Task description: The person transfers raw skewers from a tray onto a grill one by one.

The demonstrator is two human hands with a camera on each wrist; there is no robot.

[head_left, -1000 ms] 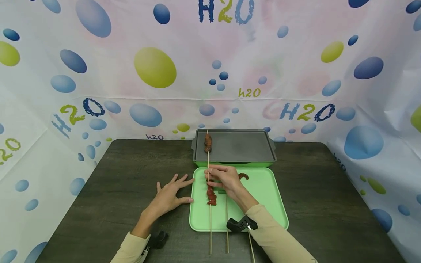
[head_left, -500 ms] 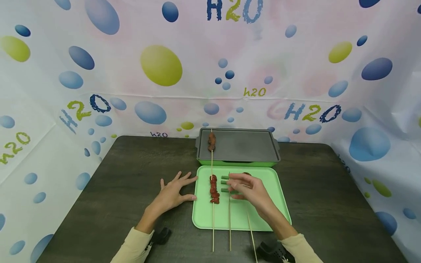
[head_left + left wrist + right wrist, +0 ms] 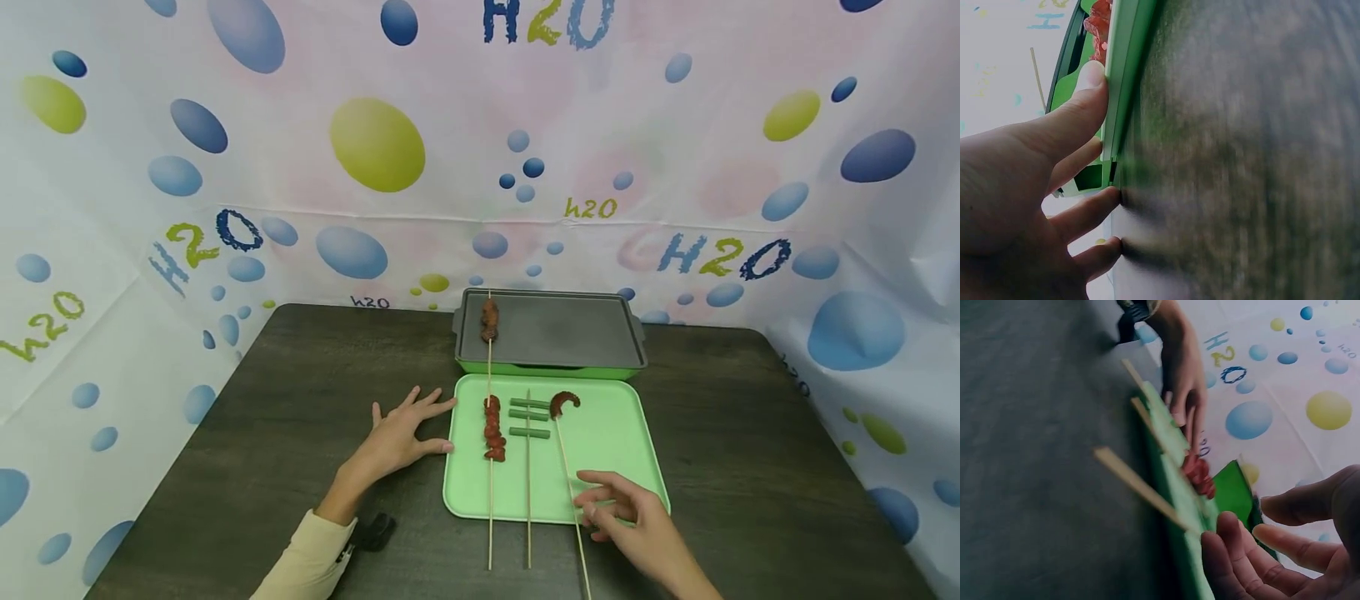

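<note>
My left hand (image 3: 397, 433) lies at the left edge of a light green tray (image 3: 615, 454), fingers spread, thumb and a finger touching its rim. My right hand (image 3: 633, 533) is over the tray's front right corner, fingers loosely bent, fingertips right at the stick of a skewer with a curled reddish-brown piece (image 3: 564, 404); nothing shows between thumb and fingers in the right wrist view. Left of it lie a skewer with several short green stalks (image 3: 529, 433) and one with red meat chunks (image 3: 492, 429). Another skewer, with browned meat (image 3: 489, 319), rests on the grill plate.
Behind the tray stands a grill (image 3: 562, 333) with a dark flat plate and green base. Skewer sticks overhang the tray's front edge onto the dark wooden table (image 3: 322, 358). A patterned sheet (image 3: 450, 133) hangs behind.
My right hand has let go of the browned meat skewer, leaving it on the grill, and moved right and toward me to the rightmost skewer's stick. My left hand stays at the tray's edge.
</note>
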